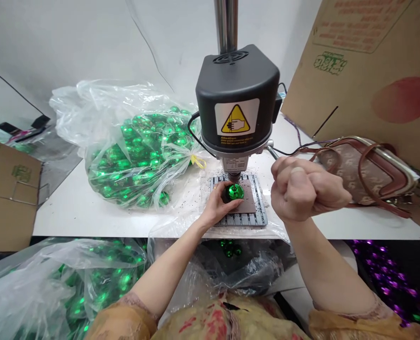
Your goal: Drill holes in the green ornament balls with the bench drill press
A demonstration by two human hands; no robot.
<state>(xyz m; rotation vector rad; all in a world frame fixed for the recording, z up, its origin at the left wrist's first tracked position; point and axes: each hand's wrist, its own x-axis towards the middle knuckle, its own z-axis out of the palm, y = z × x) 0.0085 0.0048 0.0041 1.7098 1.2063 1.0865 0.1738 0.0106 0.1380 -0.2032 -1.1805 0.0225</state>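
Note:
Under the spindle of a dark grey bench drill press (237, 89), a shiny green ball ornament (236, 191) rests on a flat plate (250, 200) over the slotted metal base (262, 218). My left hand (219, 204) curls round the ball from the left, thumb in front and fingers behind. The drill tip meets or nearly meets the top of the ball; I cannot tell which. My right hand (302, 189) is closed in a fist at the press's metal lever (273, 152); the grip end is hidden inside the fingers.
A clear plastic bag (139, 156) of green balls lies left of the press. More bagged green balls (100, 278) sit below the table edge. A brown handbag (376, 174) and large cardboard box (369, 71) stand right. Purple balls (387, 269) show lower right. Dark crumbs litter the white table (125, 222).

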